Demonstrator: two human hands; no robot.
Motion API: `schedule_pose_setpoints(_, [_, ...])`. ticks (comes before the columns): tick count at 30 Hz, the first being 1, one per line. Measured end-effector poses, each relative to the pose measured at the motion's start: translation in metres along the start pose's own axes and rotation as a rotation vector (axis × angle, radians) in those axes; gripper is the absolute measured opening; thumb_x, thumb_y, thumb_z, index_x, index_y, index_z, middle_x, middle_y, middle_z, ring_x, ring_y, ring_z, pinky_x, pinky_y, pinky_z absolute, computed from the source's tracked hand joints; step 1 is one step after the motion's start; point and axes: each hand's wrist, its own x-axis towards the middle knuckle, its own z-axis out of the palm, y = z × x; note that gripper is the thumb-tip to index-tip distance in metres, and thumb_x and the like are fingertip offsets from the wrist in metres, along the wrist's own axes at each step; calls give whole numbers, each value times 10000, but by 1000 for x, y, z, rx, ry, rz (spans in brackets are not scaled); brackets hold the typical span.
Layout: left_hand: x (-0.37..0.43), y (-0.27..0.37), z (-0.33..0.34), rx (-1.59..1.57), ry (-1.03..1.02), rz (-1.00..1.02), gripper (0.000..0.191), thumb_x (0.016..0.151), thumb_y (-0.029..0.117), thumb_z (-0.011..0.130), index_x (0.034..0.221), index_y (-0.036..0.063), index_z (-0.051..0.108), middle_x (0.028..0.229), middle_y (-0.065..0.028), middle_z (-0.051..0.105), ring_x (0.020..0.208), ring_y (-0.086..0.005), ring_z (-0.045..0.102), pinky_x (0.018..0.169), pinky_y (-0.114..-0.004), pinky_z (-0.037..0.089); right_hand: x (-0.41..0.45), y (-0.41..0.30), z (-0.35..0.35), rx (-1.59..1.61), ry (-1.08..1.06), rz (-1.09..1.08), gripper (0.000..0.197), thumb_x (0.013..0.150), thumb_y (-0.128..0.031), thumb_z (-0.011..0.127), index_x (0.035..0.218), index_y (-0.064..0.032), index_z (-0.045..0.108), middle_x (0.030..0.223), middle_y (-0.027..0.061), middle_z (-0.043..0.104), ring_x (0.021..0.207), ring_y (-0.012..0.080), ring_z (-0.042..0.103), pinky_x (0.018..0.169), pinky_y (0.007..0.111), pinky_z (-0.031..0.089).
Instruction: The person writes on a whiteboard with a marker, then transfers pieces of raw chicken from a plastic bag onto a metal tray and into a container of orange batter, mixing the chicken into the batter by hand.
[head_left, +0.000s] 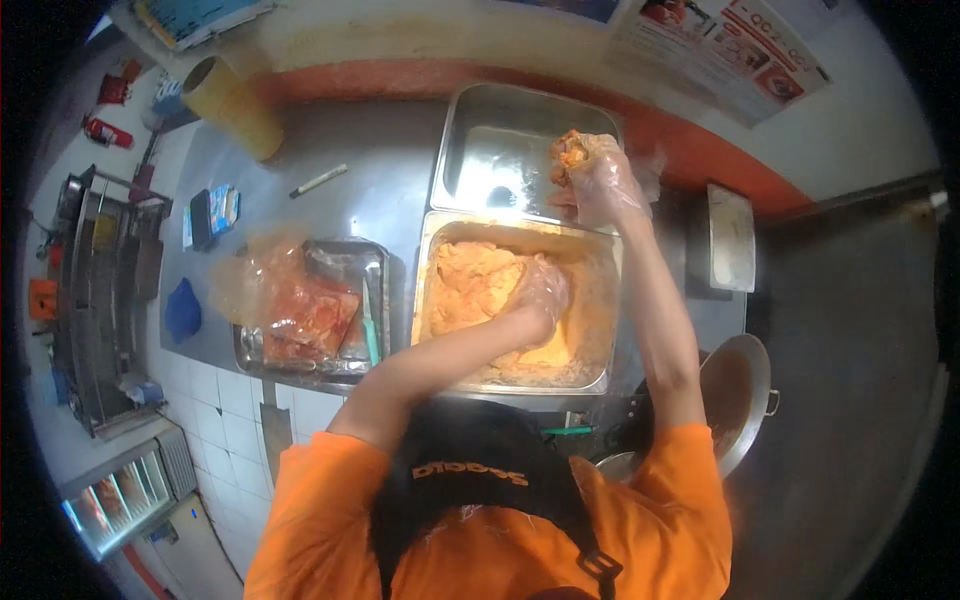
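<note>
Both hands wear clear plastic gloves. My right hand (604, 180) is raised over the right side of a steel pan (487, 142) and grips a piece of orange-coated meat (571, 154). Below it, nearer my body, my left hand (541, 289) rests in a second steel pan (611, 300) among orange-yellow coated meat (476, 281); its fingers are partly hidden, so whether they hold a piece cannot be told. To the left, a metal tray (386, 262) carries a plastic bag of red meat (311, 315) and a knife with a turquoise handle (371, 341).
A yellowish cylinder (244, 116) stands at the back left, near a marker (319, 181), a dark phone (201, 217) and a blue cloth-like item (183, 310). On the right are a narrow metal container (731, 240) and a large round pan (739, 397) beside the table.
</note>
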Motion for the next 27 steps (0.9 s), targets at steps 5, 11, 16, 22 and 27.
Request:
schedule_pose_setpoints(5, [5,-2,-19,166,-56,-13,795,809,309,786,1476,-39,527,1551,-254,489,1432,-430,471,1155,-628,354,-71,-108,-36,289,114,106,305,835,-118,802,1126,-47,746,1083,185,705,1000,302,729,805,395,597])
schedule_pose_setpoints(11, [4,-14,34,149,40,228,404,894,278,662,1196,18,730,1224,-227,700,1077,-292,697,796,-441,572,-126,-145,-70,-363,289,-139,272,863,-111,768,1123,-36,746,1124,166,707,1030,302,707,888,383,555])
schedule_pose_setpoints(16, [-76,-29,-10,-524,316,-119,234,840,191,658,1004,61,763,1043,-175,730,1018,-376,686,877,-493,582,-170,-135,-63,-288,221,-188,291,850,-104,768,1140,-79,757,1023,169,717,929,332,693,843,419,564])
schedule_pose_setpoints(22, [-131,-63,35,-667,471,-331,235,844,217,665,996,46,722,1050,-206,706,1009,-411,666,880,-513,562,-195,-102,-15,-242,17,205,349,947,-178,674,1295,-155,680,1198,162,658,983,319,700,909,417,549])
schedule_pose_setpoints(27, [-132,-52,53,-504,599,-280,224,828,192,687,990,38,705,1038,-204,705,1041,-418,646,881,-535,550,-188,-54,33,-235,-201,49,506,932,-107,614,1431,-61,550,1392,201,600,1248,348,620,1073,450,486])
